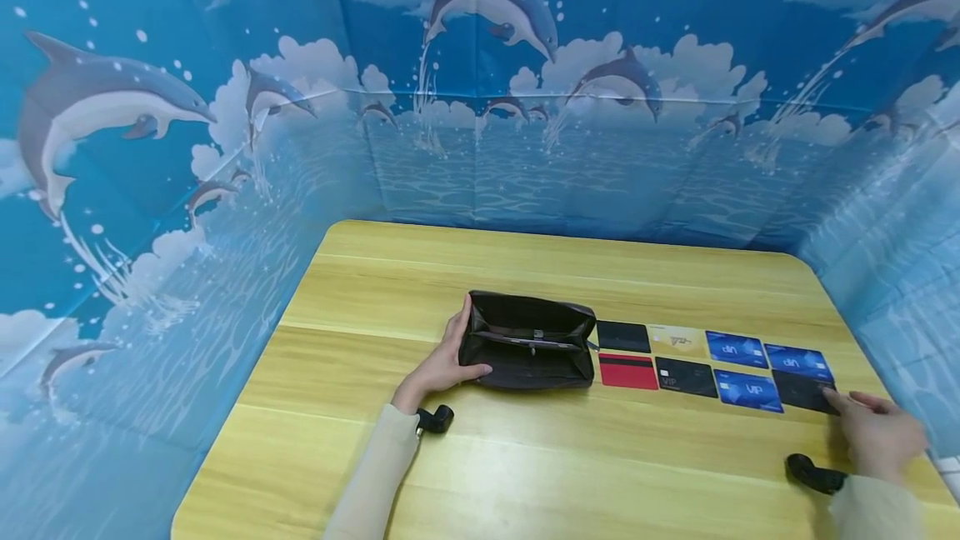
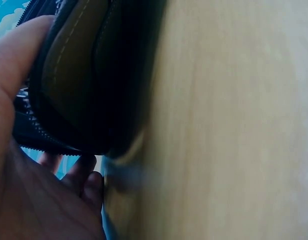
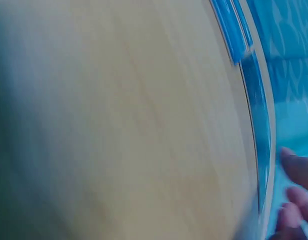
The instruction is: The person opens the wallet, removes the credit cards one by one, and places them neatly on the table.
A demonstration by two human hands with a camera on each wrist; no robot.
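Note:
A black zip wallet [image 1: 525,373] stands open on the table, its inner compartments showing. My left hand [image 1: 442,361] grips its left end, thumb over the front edge; the left wrist view shows the wallet's zip teeth [image 2: 36,120] close by the fingers. To the wallet's right lie two rows of cards. A black card [image 1: 802,391] ends the front row, with my right hand [image 1: 881,432] at its right edge, fingertips overlapping it. A blue card [image 1: 798,361] lies directly behind. In the right wrist view the fingers [image 3: 299,167] are loosely bent, with nothing between them.
The back row also has a black card [image 1: 624,337], a gold card [image 1: 677,340] and a blue card [image 1: 737,349]. In front are a red card [image 1: 628,373], a black VIP card [image 1: 686,377] and a blue VIP card [image 1: 747,391]. A dolphin-print curtain [image 1: 525,173] surrounds the wooden table [image 1: 300,432].

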